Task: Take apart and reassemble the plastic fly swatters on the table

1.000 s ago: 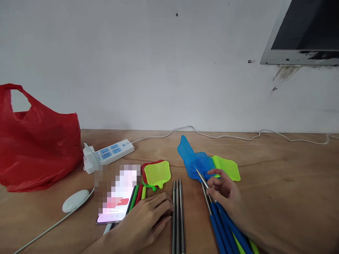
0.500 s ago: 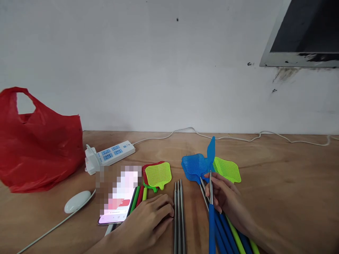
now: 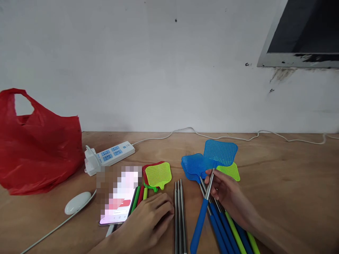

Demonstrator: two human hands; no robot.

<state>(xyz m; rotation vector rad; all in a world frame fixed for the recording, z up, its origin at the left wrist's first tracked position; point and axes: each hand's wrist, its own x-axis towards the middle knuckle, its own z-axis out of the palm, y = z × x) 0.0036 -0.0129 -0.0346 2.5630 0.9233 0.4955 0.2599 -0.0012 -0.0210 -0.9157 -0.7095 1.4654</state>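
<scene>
My right hand (image 3: 225, 187) pinches the metal shaft of a blue fly swatter (image 3: 221, 152) just under its mesh head, which faces me. Its blue handle slants down to the left. Beneath and beside it lie more blue fly swatters (image 3: 192, 166) and yellow-green fly swatters (image 3: 233, 172) with telescopic shafts and long grips. My left hand (image 3: 152, 218) rests on the table, loosely curled, with no object visible in it. Several metal rods (image 3: 179, 215) lie by its fingertips. Red, green and yellow-green swatters (image 3: 158, 174) lie beyond it, their handles partly hidden by my hand and the phone.
A phone (image 3: 120, 201) with a lit, partly blurred screen stands left of my left hand. Farther left are a white mouse-shaped device (image 3: 77, 203) with a cable, a power strip (image 3: 116, 155) and a red plastic bag (image 3: 42, 148). A white cord (image 3: 182, 129) runs along the wall.
The blue swatter in my right hand has turned from edge-on to face me, its head moving right and its handle end swinging left. My left hand stays almost still.
</scene>
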